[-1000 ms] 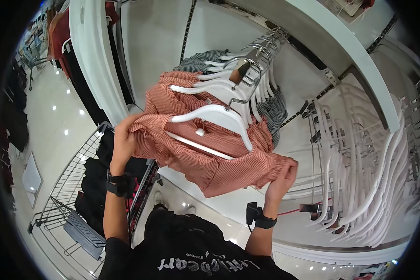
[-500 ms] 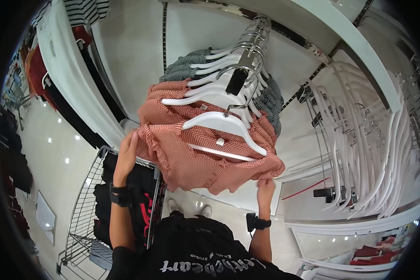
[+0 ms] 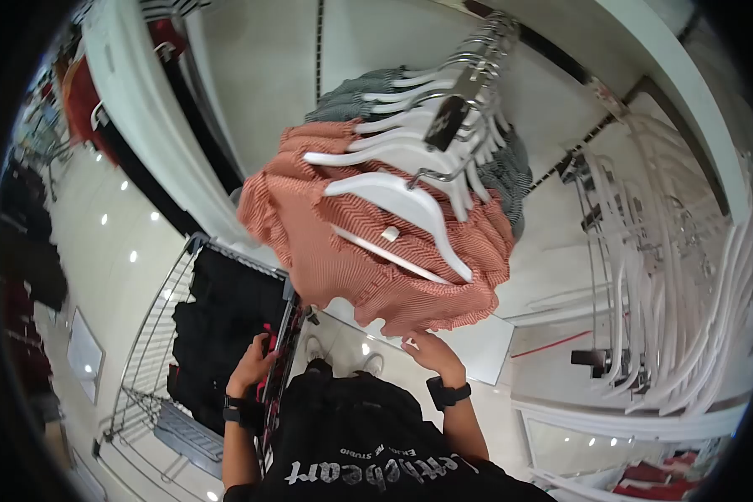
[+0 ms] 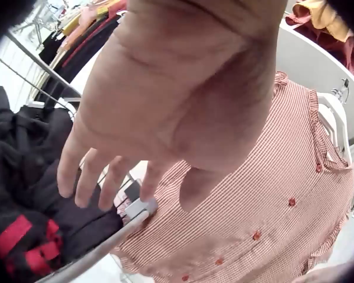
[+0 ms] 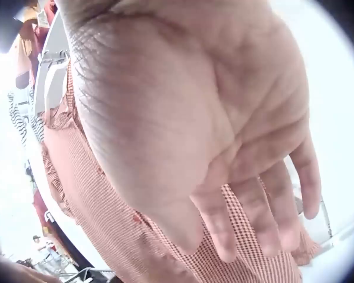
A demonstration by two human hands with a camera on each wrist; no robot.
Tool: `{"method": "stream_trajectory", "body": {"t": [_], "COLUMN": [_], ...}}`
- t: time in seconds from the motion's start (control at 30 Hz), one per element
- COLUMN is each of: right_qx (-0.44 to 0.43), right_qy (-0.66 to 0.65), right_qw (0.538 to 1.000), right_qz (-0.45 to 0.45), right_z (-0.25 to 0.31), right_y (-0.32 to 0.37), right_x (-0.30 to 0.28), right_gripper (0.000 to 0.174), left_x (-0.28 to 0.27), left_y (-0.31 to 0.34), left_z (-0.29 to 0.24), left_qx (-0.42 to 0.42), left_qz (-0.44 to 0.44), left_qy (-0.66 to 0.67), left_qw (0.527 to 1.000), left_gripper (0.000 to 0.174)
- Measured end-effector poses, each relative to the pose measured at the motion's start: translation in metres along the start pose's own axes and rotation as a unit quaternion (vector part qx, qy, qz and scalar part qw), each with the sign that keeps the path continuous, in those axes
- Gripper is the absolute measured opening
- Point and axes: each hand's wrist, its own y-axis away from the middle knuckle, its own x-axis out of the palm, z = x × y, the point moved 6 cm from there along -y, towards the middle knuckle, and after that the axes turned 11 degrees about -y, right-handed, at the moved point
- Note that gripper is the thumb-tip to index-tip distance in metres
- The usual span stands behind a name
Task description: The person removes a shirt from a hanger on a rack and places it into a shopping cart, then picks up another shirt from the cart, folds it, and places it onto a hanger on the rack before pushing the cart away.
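Observation:
A red-and-white striped blouse [image 3: 351, 268] with a ruffled edge hangs at the front of the rail on a white hanger [image 3: 393, 201]. Small red buttons run down its front in the left wrist view. My right hand [image 3: 433, 351] is just under the blouse's lower edge, fingers extended beside the fabric in the right wrist view. Lower left, my left hand [image 3: 253, 364] is off the blouse, over the near side of the shopping cart [image 3: 155, 326]. Its fingers [image 4: 109, 183] hang loose and hold nothing.
Behind the front blouse, more red-striped and grey-green garments [image 3: 356, 96] share the metal rail [image 3: 460, 109]. Black clothing [image 3: 226, 326] fills the cart at left. Bare white hangers [image 3: 686, 326] crowd the right side. White and dark garments [image 3: 134, 109] hang at the left.
Both hands have let go of the blouse's shoulder sides and come down towards the body. The blouse now hangs freely from its hanger.

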Motion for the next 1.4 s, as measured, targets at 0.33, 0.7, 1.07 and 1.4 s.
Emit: {"method": "stream_trajectory", "body": {"t": [0.33, 0.7, 1.07, 1.4], "right_qx": [-0.109, -0.149, -0.157, -0.262], "right_qy": [0.073, 0.063, -0.007, -0.141], "right_qw": [0.963, 0.921, 0.946, 0.929], "right_qz": [0.234, 0.354, 0.282, 0.221], "right_z": [0.017, 0.026, 0.042, 0.154], "right_y": [-0.031, -0.011, 0.024, 0.075], "right_x": [0.075, 0.139, 0.195, 0.3], "right_gripper": [0.022, 0.023, 0.019, 0.016], "left_x": [0.058, 0.053, 0.049, -0.065], "left_y": [0.12, 0.147, 0.204, 0.49], "left_z": [0.036, 0.04, 0.034, 0.013], "left_qx": [-0.179, -0.251, -0.118, -0.254], "left_qz": [-0.127, -0.131, -0.188, -0.552], "left_qy": [0.023, -0.096, -0.03, -0.154], "left_qw": [0.975, 0.954, 0.975, 0.779], "left_gripper": [0.038, 0.032, 0.034, 0.02]}}
